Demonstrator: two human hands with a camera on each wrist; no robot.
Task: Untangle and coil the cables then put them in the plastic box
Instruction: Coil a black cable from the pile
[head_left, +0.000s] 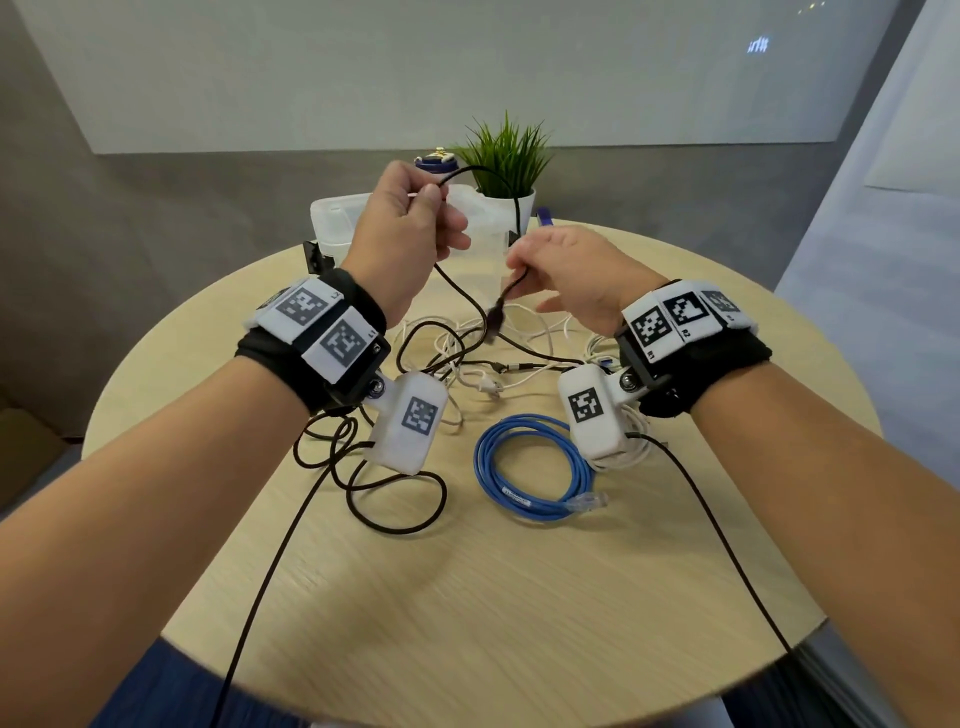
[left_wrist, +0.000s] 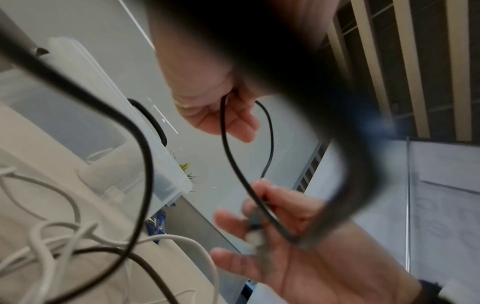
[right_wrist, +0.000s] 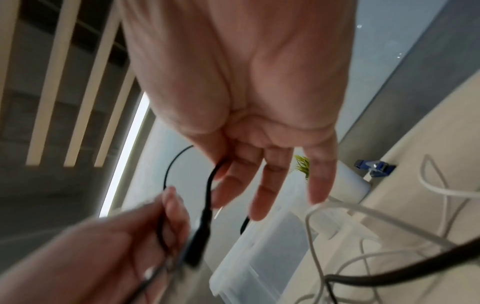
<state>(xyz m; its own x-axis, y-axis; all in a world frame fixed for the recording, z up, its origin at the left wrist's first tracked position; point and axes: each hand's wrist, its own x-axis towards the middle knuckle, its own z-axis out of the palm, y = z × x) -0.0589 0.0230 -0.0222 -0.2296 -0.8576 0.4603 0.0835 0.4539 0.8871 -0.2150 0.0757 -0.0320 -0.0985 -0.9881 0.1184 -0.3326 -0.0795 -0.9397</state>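
Fingers of our left hand (head_left: 410, 223) curl in, with thumb and forefinger pinching the black cable (head_left: 483, 174) high above the table (head_left: 519, 597). From that pinch the cable arches up and over to the right, then drops to our right hand (head_left: 566, 270). That hand's thumb and forefinger nip it just above its plug (head_left: 494, 318), while the other fingers (right_wrist: 270, 185) stretch out loose and apart. The plug's long axis hangs tilted, its tip pointing down and toward us. A second run of the same cable falls from the left hand into the tangle of white cables (head_left: 467, 343) on the tabletop, and more black loops lie under our left wrist.

A blue cable (head_left: 530, 467), already coiled, lies flat near the middle of the table with its clear connector pointing right; the print on its jacket is too small to read. Square coded tags sit on our wristbands, one marked L1, another R2.

Beyond our hands stands the clear plastic box (head_left: 337, 223), at the table's far edge, just beside a potted plant (head_left: 506, 161). Bare wood stretches between the coil and the near rim.
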